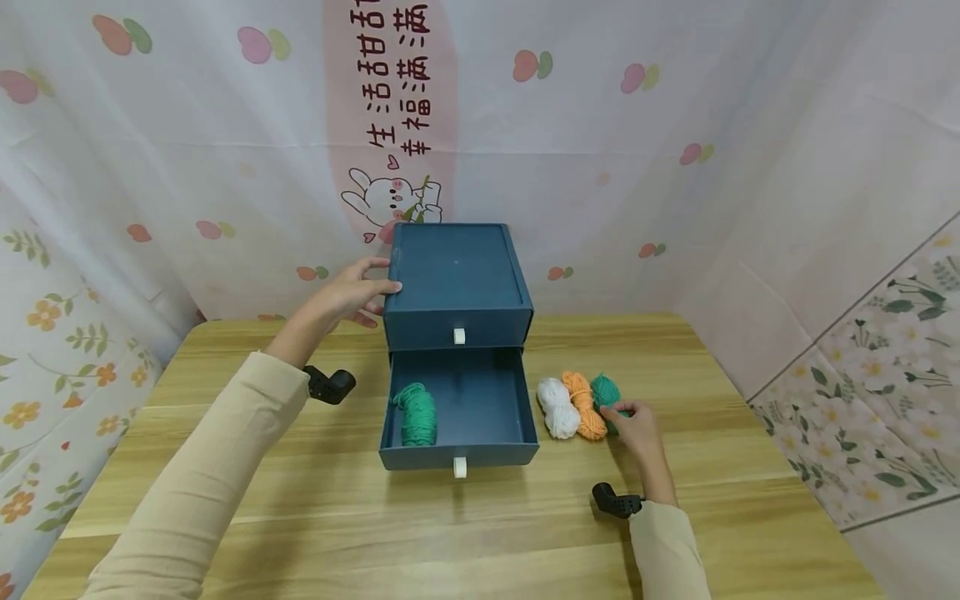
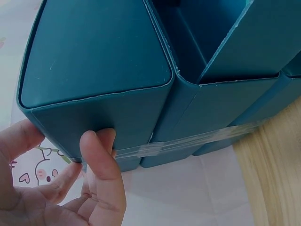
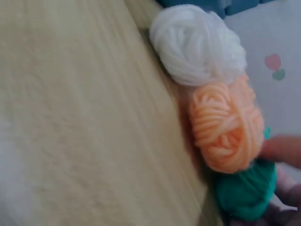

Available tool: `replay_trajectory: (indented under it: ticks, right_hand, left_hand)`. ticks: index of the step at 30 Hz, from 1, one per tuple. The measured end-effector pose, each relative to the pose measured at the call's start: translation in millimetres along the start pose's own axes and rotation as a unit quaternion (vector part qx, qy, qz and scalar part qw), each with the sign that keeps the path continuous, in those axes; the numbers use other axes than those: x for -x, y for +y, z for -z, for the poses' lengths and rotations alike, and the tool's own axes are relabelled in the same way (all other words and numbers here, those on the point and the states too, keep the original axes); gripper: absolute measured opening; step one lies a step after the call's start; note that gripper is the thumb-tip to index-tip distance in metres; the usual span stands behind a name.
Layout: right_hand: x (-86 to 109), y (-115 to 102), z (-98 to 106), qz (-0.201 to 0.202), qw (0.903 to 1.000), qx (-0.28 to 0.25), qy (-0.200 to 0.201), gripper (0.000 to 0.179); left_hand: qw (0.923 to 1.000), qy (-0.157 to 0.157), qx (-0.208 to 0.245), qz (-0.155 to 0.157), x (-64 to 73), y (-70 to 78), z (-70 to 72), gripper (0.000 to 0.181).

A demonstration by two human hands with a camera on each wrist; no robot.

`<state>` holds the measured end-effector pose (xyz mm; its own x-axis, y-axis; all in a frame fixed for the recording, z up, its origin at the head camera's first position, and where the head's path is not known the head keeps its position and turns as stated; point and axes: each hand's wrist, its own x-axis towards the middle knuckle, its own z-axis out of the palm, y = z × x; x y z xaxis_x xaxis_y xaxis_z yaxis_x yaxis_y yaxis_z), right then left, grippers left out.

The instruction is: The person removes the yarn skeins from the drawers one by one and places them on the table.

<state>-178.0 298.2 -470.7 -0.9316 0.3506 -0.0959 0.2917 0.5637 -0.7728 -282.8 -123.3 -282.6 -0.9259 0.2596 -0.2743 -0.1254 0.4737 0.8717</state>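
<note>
A dark blue drawer unit (image 1: pixel 461 267) stands near the back of the table, with its lower drawer (image 1: pixel 480 400) pulled out. Inside that drawer, at the left, lies a skein of green yarn (image 1: pixel 418 415). My left hand (image 1: pixel 358 292) rests against the unit's upper left edge with its fingers spread. White (image 1: pixel 559 408), orange (image 1: pixel 585 407) and green (image 1: pixel 604 390) balls of yarn sit in a row right of the drawer. My right hand (image 1: pixel 636 429) holds the green ball at the right end; in the right wrist view its fingers (image 3: pixel 284 149) are around that ball (image 3: pixel 247 193).
The wooden table (image 1: pixel 315 517) extends in front of the unit. A patterned curtain (image 1: pixel 600 167) hangs behind it. White pull tabs mark the upper drawer (image 1: pixel 420 329) and the lower one. Clear tape (image 2: pixel 188 143) runs along the unit's side. Black wrist devices sit below both hands.
</note>
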Motion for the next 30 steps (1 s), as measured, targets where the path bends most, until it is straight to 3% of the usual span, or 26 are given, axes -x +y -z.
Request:
replay_trajectory:
  ticks: [3,7,17,25,30]
  right_hand:
    - [-1.8,-3.0,1.1,-0.008,0.9995,-0.014,-0.028,0.039]
    - [-0.4,-5.4,2.6,-0.027,0.9988,-0.025,-0.031,0.041]
    - [16.7,-12.9,3.6,-0.002,0.9987,-0.047,-0.022,0.052]
    - [42.1,-43.4,3.7,0.054,0.9979,0.0,0.037,0.055]
    - [64.9,-80.6,4.3,0.134,0.9898,-0.015,0.048,0.048]
  left_hand:
    - [1.0,0.0,0.0,0.002,0.3,-0.8,1.8,0.067]
    - [1.0,0.0,0.0,0.003,-0.3,-1.5,2.7,0.067]
    - [1.0,0.004,-0.005,0.001,-0.2,-1.1,2.2,0.067]
    - [1.0,0.003,-0.004,0.003,-0.7,-0.9,0.9,0.066]
    - [1.0,0.004,-0.004,-0.001,-1.1,-1.3,0.4,0.067]
